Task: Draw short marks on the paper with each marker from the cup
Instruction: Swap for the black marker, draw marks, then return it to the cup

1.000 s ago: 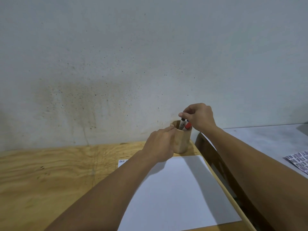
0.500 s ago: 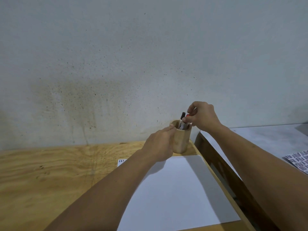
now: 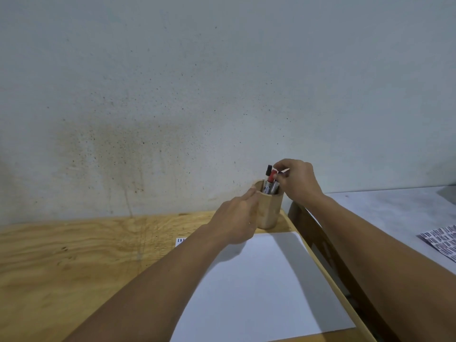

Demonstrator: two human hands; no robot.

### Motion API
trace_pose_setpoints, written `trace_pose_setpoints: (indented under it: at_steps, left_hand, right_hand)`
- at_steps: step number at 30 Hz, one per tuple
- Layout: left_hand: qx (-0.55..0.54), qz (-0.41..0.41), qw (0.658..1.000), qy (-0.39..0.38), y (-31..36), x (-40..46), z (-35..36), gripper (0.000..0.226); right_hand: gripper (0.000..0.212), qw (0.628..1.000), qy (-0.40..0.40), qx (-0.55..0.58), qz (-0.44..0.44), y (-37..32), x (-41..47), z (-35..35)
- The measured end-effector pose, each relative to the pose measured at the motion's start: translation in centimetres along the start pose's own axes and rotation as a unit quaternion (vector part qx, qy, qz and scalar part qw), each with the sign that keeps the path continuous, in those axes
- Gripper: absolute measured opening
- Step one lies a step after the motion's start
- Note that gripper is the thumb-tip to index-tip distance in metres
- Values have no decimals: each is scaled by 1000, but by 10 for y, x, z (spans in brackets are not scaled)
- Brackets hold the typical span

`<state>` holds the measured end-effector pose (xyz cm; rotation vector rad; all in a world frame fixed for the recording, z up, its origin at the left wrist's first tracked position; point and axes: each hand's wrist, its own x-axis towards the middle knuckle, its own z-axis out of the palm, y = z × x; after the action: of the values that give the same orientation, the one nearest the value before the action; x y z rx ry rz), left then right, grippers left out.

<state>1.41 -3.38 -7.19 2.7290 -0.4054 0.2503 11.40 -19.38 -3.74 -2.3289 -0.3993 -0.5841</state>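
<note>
White paper (image 3: 266, 287) sits closest, flat on the plywood table (image 3: 74, 262) and blank as far as I can see, so no marks yet. Past its far edge is the wooden cup (image 3: 270, 211), right near the table's back right corner by the wall (image 3: 222, 82). Left hand (image 3: 234, 218) is wrapped on the cup's side, fingers clenched on it to keep it steady. Right hand (image 3: 298, 181) is over the rim, fingers pinched on the tops of the markers (image 3: 271, 181), looks like the red-capped one, black-capped one poking up just beside it. So we're at the picking step, I'd say. Next: pull one straight up without dragging its neighbours out, uncap it, bring it down to the paper.
</note>
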Motion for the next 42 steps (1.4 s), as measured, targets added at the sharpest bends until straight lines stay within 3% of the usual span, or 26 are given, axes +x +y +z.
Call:
trace_pose_setpoints:
  at_steps: [7,12,18,21,24,27,30,35,39,42]
  left_hand:
    - [9,-51,999,-16,-20,-13,6,75]
    - [0,-81,997,-16,-30,-28,10,79]
    - [-36,-120,992,31,-56,-63,6,80]
    - [-9,-139,989,41,-69,-93,1,94]
    - [22,-159,986,41,-77,-126,1,96]
    - [44,-177,983,4,-78,-157,-1,100]
    - [71,-203,976,-43,-72,-178,-3,112]
    - [88,-218,969,-73,-70,-191,1,117]
    - [103,-214,970,-53,-70,-194,7,114]
    - [107,-212,970,-46,-69,-195,7,116]
  right_hand:
    - [20,998,56,10,-4,13,-33,5]
    - [16,999,25,15,-20,18,-57,15]
    - [34,998,-8,-2,-64,10,-89,8]
    - [44,997,-61,-36,-44,8,-116,7]
    - [56,978,-174,-112,-31,3,-144,1]
    - [91,933,-294,-206,-14,0,-165,-4]
    - [120,923,-323,-208,-19,0,-179,-3]
    - [99,921,-327,-209,-21,2,-193,4]
    - [106,929,-308,-203,-12,5,-199,8]
    - [86,934,-296,-199,-19,0,-202,4]
